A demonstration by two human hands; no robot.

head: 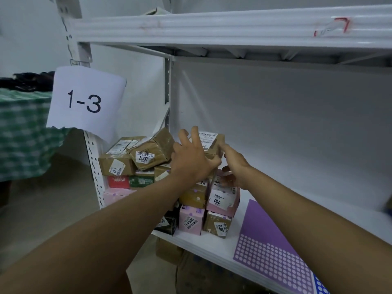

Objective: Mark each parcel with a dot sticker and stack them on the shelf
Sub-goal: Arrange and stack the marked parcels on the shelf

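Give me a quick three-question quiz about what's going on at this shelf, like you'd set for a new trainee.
1. True or false: the purple sticker sheet lies flat on the shelf, right of the stacked parcels.
2. What is printed on the paper sign hanging at the shelf's left post?
3. Which does the left hand touch? A) the sticker sheet B) the brown parcel on top of the stack C) the sign

Key
1. True.
2. 1-3.
3. B; its spread fingers lie on that parcel, while the right hand reaches in at its right side.
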